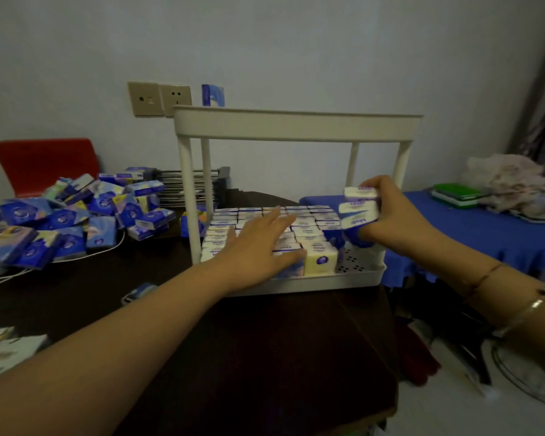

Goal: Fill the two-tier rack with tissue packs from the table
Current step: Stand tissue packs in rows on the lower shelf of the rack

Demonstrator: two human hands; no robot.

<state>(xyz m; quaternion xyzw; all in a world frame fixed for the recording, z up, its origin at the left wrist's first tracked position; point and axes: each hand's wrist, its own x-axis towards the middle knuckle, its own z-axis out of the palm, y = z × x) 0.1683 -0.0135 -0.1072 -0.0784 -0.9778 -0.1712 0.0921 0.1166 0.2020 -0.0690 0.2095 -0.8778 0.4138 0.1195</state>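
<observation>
Soft, light packs, gripped by their ends.
My right hand point(400, 215) clutches three tissue packs point(359, 209) at the rack point(296, 124)'s right post; my left hand point(258, 243) lies flat, fingers spread, on the packed rows point(309, 231).

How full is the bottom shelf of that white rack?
Nearly full. Rows of tissue packs cover most of the lower tier, but a strip of its perforated floor at the right end is bare, below the packs in the right hand.

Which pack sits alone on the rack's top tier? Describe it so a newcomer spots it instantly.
Find the white two-tier rack on the dark table. Its upper shelf carries one blue tissue pack at the back left corner, by the wall sockets. It stands upright and alone, unlike the rows packed in the lower tier.
</observation>
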